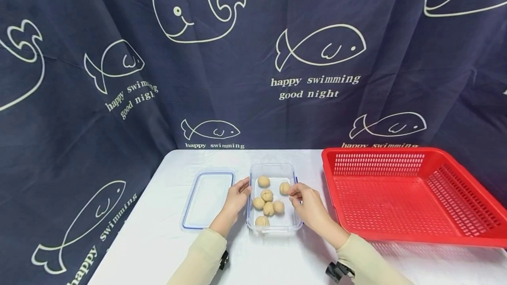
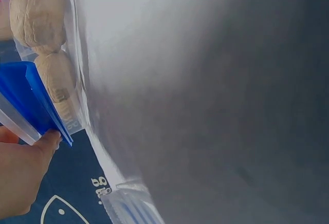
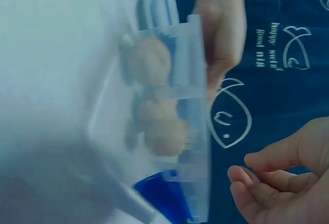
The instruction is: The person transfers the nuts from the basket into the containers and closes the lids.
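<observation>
A clear plastic food box (image 1: 275, 228) with blue side latches stands on the white table, and several walnuts (image 1: 267, 195) lie in it. My left hand (image 1: 237, 198) holds the box's left wall; in the left wrist view its thumb touches the edge of a blue latch (image 2: 25, 95). Over the right wall, my right hand (image 1: 310, 203) has its fingertips beside a walnut (image 1: 284, 188) at the box's right side. The right wrist view shows this hand (image 3: 288, 183) with thumb and fingers loosely bent, a small gap between them and nothing held.
Left of the box lies its clear lid (image 1: 207, 200) with a blue seal, flat on the table (image 1: 150, 245). A large red plastic basket (image 1: 400, 206) stands at the right. Behind the table hangs a dark blue curtain (image 1: 253, 78) with whale and fish prints.
</observation>
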A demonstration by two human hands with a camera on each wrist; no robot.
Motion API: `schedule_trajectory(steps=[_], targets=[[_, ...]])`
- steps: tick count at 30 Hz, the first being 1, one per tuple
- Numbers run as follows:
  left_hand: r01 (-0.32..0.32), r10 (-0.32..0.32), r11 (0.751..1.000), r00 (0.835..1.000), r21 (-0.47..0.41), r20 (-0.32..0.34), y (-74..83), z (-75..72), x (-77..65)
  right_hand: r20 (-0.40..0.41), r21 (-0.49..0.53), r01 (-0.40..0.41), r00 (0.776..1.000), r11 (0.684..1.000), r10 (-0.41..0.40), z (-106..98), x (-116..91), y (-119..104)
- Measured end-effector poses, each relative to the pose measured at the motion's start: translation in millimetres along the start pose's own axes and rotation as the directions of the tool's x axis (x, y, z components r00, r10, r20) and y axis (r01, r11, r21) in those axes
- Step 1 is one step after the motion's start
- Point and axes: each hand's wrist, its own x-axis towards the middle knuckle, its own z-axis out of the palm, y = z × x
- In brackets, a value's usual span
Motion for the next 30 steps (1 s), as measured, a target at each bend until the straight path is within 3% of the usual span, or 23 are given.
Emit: schedule_trajectory(steps=[7, 21, 30], targets=[[0.003, -0.003, 1.000, 1.000, 0.007, 0.012, -0.3, 0.4, -0.7, 0.005, -0.017, -0.030, 1.000, 0.999, 0.030, 7, 1, 7], [0.015, -0.014, 1.000, 1.000, 0.023, -0.021, 7.1, -0.1, -1.0, -0.003, 0.084, 0.046, 0.999, 0.995, -0.046, 15, 5, -5], [-0.016, 0.017, 0.998, 0.999, 0.058, -0.029, 22.4, -18.0, -4.2, 0.056, 0.140, 0.027, 0.998, 0.990, -0.035, 30, 14, -21]])
